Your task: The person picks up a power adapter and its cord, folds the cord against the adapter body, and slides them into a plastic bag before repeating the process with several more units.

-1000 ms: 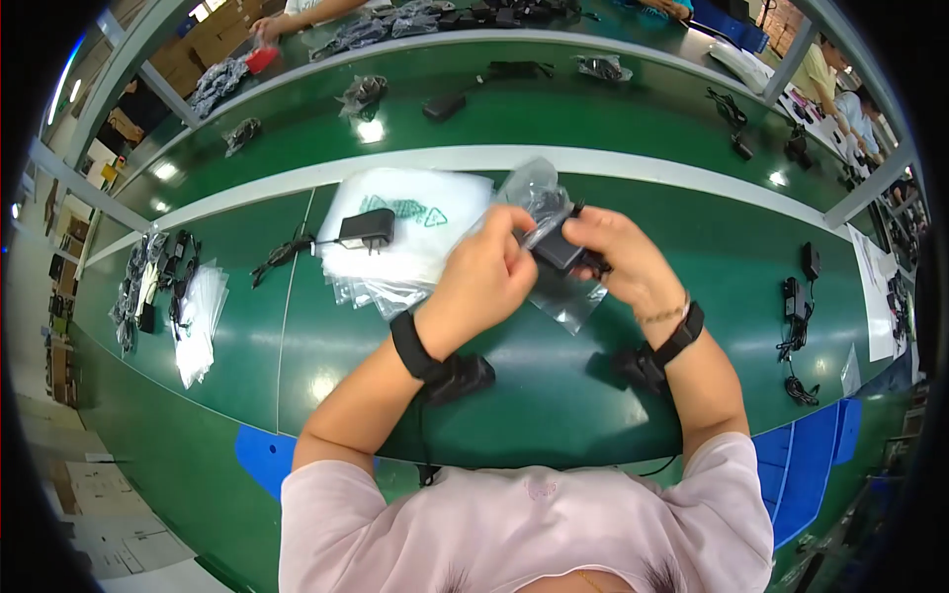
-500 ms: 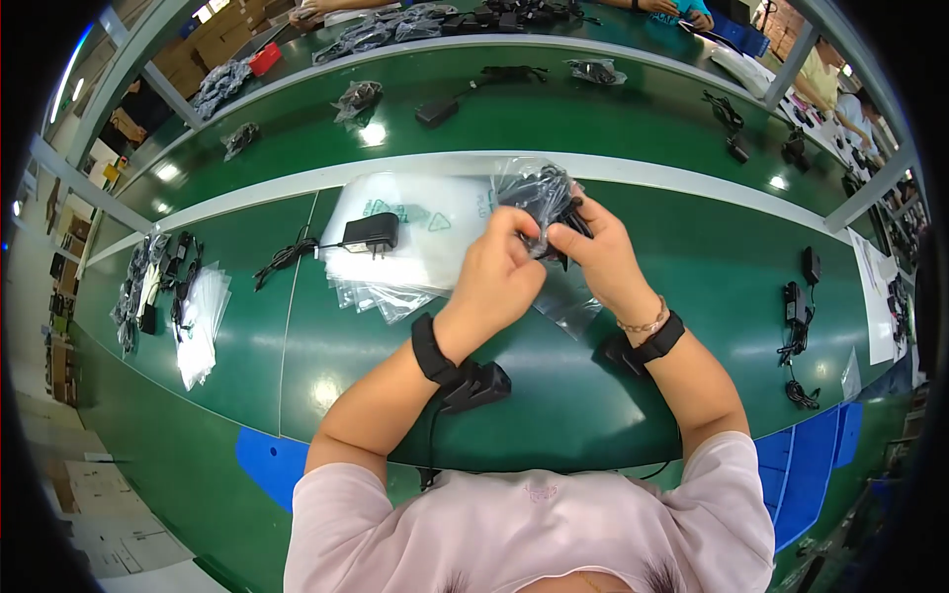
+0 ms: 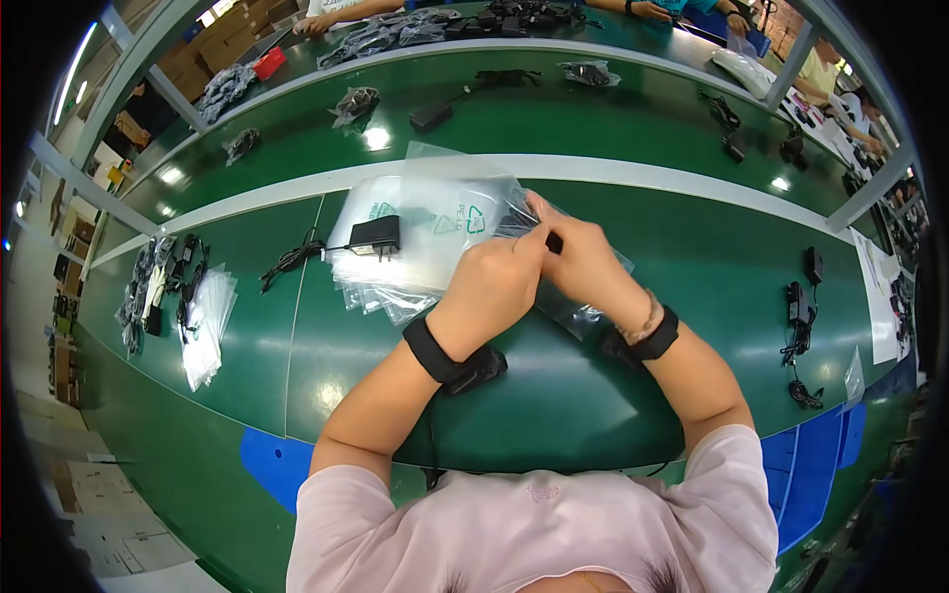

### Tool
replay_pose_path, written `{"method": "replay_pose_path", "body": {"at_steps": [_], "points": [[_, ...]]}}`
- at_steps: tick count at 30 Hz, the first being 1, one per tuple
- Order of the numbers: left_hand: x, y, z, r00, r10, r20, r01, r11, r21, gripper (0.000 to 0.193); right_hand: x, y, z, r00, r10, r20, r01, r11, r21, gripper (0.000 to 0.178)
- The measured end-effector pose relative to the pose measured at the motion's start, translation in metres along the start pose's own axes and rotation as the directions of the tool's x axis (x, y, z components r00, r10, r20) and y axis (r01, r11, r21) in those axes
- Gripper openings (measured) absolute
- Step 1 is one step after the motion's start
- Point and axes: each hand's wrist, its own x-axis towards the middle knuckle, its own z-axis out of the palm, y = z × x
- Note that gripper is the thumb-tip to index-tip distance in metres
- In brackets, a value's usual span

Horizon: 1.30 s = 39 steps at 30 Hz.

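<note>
My closed left hand (image 3: pixel 499 285) pinches a clear plastic bag (image 3: pixel 460 166) over the middle of the green table. Flat film with a green printed mark fans out from it to the upper left. My right hand (image 3: pixel 590 265) touches the left one and is wrapped round a black power adapter (image 3: pixel 555 242), of which only a small part shows; its cable is mostly hidden by fingers and film. To the left of my hands, another black adapter (image 3: pixel 376 235) with a coiled cord (image 3: pixel 294 261) lies partly on a stack of clear bags (image 3: pixel 400 287).
More bags (image 3: pixel 206 331) and bundled cables (image 3: pixel 181 272) lie at the left. Adapters with cords (image 3: pixel 797 304) lie at the right. A conveyor-like green strip (image 3: pixel 297 119) beyond carries bagged adapters (image 3: pixel 356 104). Blue bins (image 3: pixel 806 474) stand below the table edge. Other people work at the back.
The bagged black bundle has sunk out of sight into my hands. Film now spreads to the upper left, and my hands have drawn together. A co-worker's arm has moved at the back.
</note>
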Motion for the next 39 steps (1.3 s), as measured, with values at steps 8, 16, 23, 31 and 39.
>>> {"method": "replay_pose_path", "body": {"at_steps": [8, 16, 23, 31, 39], "points": [[0.006, 0.02, -0.014, 0.983, -0.184, 0.003, 0.172, 0.913, -0.37, 0.029, 0.012, -0.016, -0.017, 0.97, 0.222, 0.102, -0.176, 0.345, 0.922, 0.032], [0.013, 0.025, -0.036, 0.994, -0.103, 0.039, 0.11, 0.932, -0.344, 0.025, 0.011, -0.036, -0.041, 0.974, 0.103, 0.2, -0.224, 0.379, 0.898, 0.029], [0.019, 0.022, -0.036, 1.0, -0.024, 0.0, 0.023, 0.949, -0.315, 0.023, 0.009, -0.037, -0.028, 0.98, 0.104, 0.168, -0.189, 0.256, 0.948, 0.035], [0.01, 0.022, -0.038, 0.975, 0.101, -0.197, -0.148, 0.959, -0.242, 0.021, 0.008, -0.029, -0.012, 0.87, -0.362, -0.334, 0.491, 0.69, 0.531, 0.049], [0.017, 0.032, -0.024, 0.96, 0.245, -0.136, -0.267, 0.946, -0.184, 0.017, 0.024, -0.013, 0.011, 0.678, -0.642, -0.357, 0.658, 0.747, -0.093, 0.054]]}}
